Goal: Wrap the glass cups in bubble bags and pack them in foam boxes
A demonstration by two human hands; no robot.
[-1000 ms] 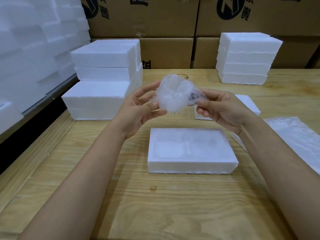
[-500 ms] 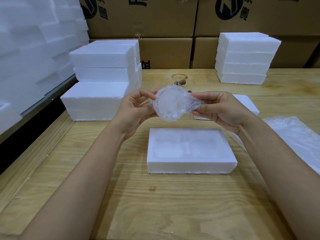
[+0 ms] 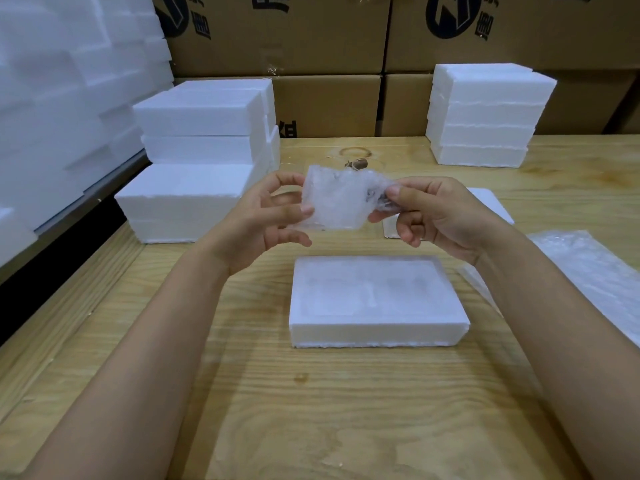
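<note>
A glass cup wrapped in a bubble bag (image 3: 337,200) is held on its side in the air above the table. My left hand (image 3: 266,218) grips its left end with thumb and fingers. My right hand (image 3: 429,216) pinches the bunched bag end at its right. Below them an open foam box (image 3: 374,299) with two moulded hollows lies on the wooden table (image 3: 311,410). Its lid (image 3: 491,206) lies behind my right hand, partly hidden. Clear glass cups (image 3: 360,162) stand further back, hard to make out.
Stacked foam boxes (image 3: 204,174) stand at the left, another stack (image 3: 485,116) at the back right. A pile of bubble bags (image 3: 588,271) lies at the right edge. Cardboard cartons (image 3: 329,98) line the back; foam pieces (image 3: 62,98) fill the far left.
The wrapped cup has turned from facing me end-on to lying sideways. My right hand has closed on the loose bag end and both hands have kept their hold.
</note>
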